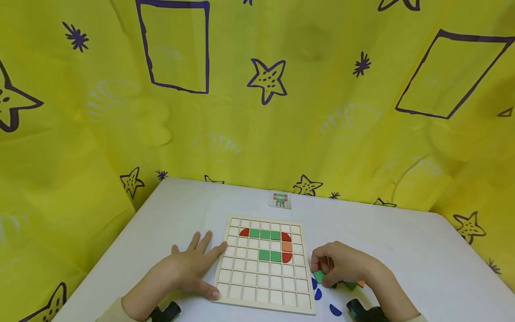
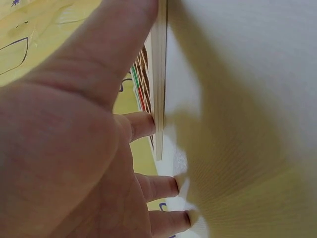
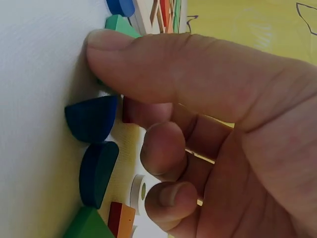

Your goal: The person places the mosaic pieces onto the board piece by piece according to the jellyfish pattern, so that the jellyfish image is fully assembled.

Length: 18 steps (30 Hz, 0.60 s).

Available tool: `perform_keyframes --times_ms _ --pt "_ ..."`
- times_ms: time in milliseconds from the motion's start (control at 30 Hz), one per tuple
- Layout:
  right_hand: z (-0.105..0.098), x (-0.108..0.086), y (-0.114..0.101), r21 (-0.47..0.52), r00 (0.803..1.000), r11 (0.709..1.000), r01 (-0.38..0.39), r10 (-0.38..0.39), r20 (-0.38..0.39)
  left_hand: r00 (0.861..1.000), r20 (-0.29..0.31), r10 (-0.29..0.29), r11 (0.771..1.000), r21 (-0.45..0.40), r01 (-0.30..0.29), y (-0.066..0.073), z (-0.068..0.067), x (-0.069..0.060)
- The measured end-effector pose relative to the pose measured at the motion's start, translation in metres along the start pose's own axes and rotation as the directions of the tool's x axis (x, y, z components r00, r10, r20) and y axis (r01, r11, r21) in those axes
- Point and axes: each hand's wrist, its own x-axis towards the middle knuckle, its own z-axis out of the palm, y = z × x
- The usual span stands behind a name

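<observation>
A wooden grid board point(image 1: 251, 279) lies on the table, with red, green and orange pieces in its upper cells. My left hand point(image 1: 187, 268) is spread at its left side, thumb and index finger touching the frame; the left wrist view shows this hand point(image 2: 84, 139) against the board's edge point(image 2: 159, 89). Right of the board, my curled right hand point(image 1: 348, 266) pinches a green piece point(image 1: 319, 276) at the tabletop. In the right wrist view the thumb of this hand point(image 3: 198, 109) partly covers the green piece point(image 3: 121, 25).
Blue half-round pieces point(image 1: 335, 310) lie below the right hand, and green and orange pieces point(image 1: 361, 284) sit partly hidden beneath it. A small pattern card point(image 1: 280, 199) lies behind the board. A yellow curtain point(image 1: 241, 125) hangs along the table's back edge.
</observation>
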Motion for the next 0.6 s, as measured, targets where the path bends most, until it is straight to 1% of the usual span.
perform_keyframes --times_ms 300,467,600 --pt "-0.0017 -0.0036 -0.0013 0.029 0.999 0.999 0.042 -0.043 0.015 1.000 0.004 -0.003 1.000 0.002 0.003 0.0014 0.0009 0.0028" --pt "-0.0038 -0.0014 -0.0019 0.061 0.996 0.994 0.091 -0.090 -0.026 1.000 0.008 -0.006 1.000 0.000 0.006 0.0011 0.0010 0.0022" --pt "-0.0031 0.0027 -0.0022 0.129 0.992 0.985 0.111 -0.102 -0.077 1.000 0.005 -0.004 1.000 -0.004 0.004 0.0006 0.0006 0.0018"
